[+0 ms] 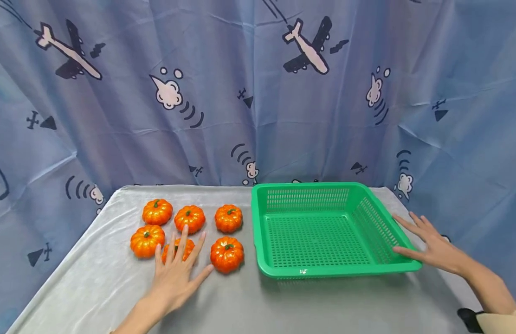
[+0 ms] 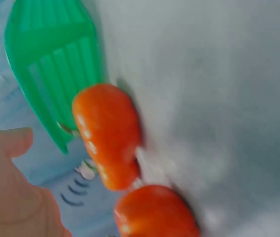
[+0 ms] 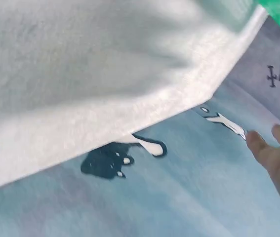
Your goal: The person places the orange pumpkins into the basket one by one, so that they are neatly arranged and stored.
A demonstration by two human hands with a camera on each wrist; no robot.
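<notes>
Several small orange pumpkins stand on the left half of the table. My left hand (image 1: 174, 278), its fingers spread and straight, reaches over the front middle pumpkin (image 1: 188, 250) and partly hides it. Close to the thumb tip is the front right pumpkin (image 1: 227, 254); in the left wrist view a pumpkin (image 2: 109, 133) sits beyond the thumb (image 2: 19, 141). A green plastic basket (image 1: 316, 271) with slotted walls holds nothing inside. At its right rim is my right hand (image 1: 433, 246), fingers extended and apart; the right wrist view shows some of its fingers (image 3: 278, 153).
Farther back lie a rear left pumpkin (image 1: 157, 212), a rear middle pumpkin (image 1: 190, 218) and a rear right pumpkin (image 1: 228, 218); one more pumpkin (image 1: 147, 241) sits at the left. A pale cloth covers the table (image 1: 87, 278). Behind hangs a blue curtain (image 1: 224, 55) with printed airplanes.
</notes>
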